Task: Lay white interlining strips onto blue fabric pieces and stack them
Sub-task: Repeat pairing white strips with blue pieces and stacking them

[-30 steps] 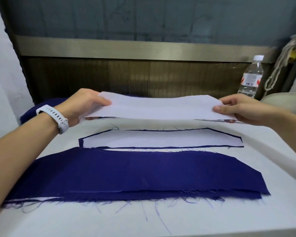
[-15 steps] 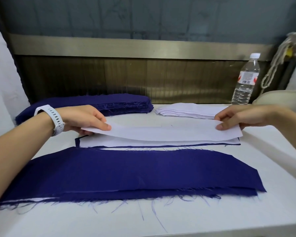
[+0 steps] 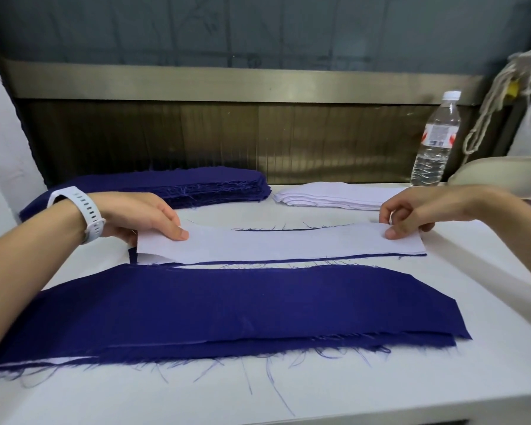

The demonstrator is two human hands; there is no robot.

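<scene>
Interlining strip (image 3: 273,244), white and long, runs across between my two hands, just beyond the broad blue fabric piece (image 3: 227,305) that lies nearest me on the bench (image 3: 288,391). My left grip (image 3: 141,216) pinches the strip's left end, thumb on top and fingers tucked beneath. My right grip (image 3: 411,214) pinches the right end with curled fingers, one fingertip pressed on the upper face. The strip sits over a narrower blue piece (image 3: 132,256), of which only a dark sliver shows along the strip's edges and at its left corner. The left end of the strip is raised a little off that piece; the right end looks down flat on it.

The broad blue fabric piece tops a low pile, with a second blue edge and a bit of white peeking out at its near left corner, and loose threads trailing toward me.

Beyond the broad piece and to its left lies a thick stack of blue pieces (image 3: 196,187). Beyond it to the right lies a stack of white strips (image 3: 334,196), apart from the blue stack. Farther right of the broad piece, at the back of the bench, a water bottle (image 3: 436,139) stands upright. A white watch (image 3: 83,214) is on my left wrist.
</scene>
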